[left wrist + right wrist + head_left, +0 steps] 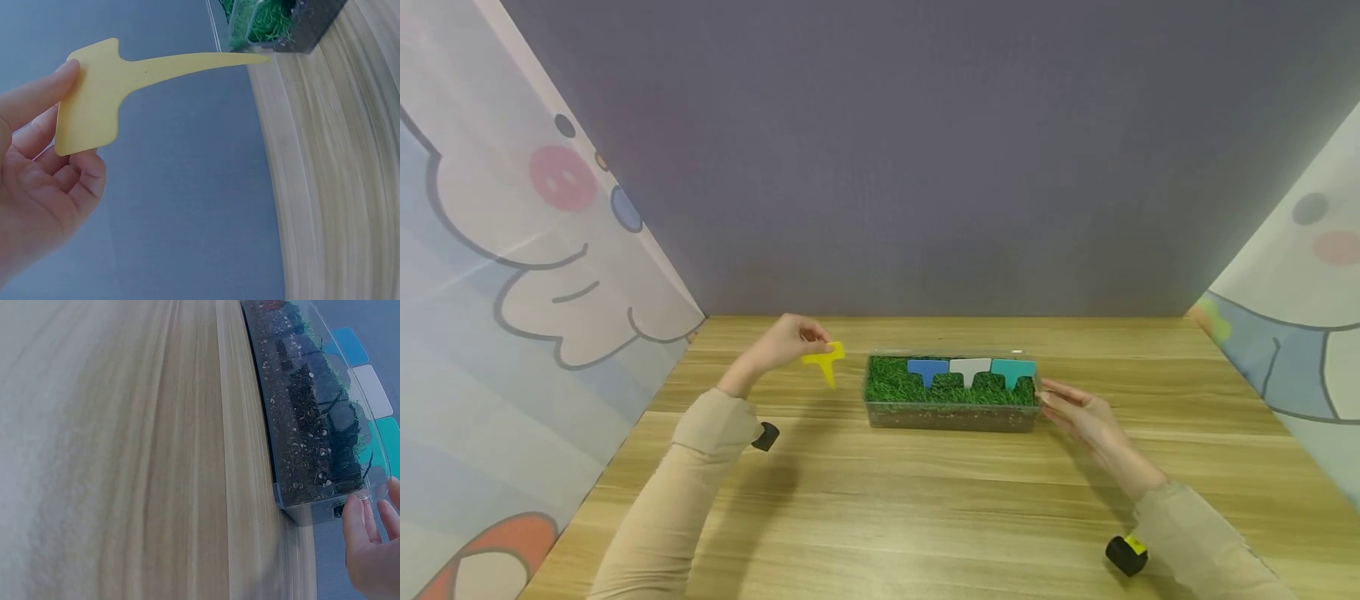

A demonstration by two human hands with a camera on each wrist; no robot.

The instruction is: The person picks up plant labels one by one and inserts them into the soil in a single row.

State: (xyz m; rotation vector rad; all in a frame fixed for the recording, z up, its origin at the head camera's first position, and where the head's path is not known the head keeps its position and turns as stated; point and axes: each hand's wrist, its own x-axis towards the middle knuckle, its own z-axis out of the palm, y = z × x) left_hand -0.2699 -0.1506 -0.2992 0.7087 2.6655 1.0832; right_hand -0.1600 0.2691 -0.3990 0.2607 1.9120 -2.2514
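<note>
Yellow plant tag (824,360), pinched in left hand (786,340), stake pointing down, left of planter box (951,414); right hand (1078,410), fingers straight, steadies its right end.

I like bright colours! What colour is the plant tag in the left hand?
Yellow. The plant tag shows best in the left wrist view.

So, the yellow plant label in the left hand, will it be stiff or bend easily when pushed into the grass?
The yellow label looks thin and flat, so probably light. Its long tapered stake may flex under pressure. The left hand pinches only its wide head.
</note>
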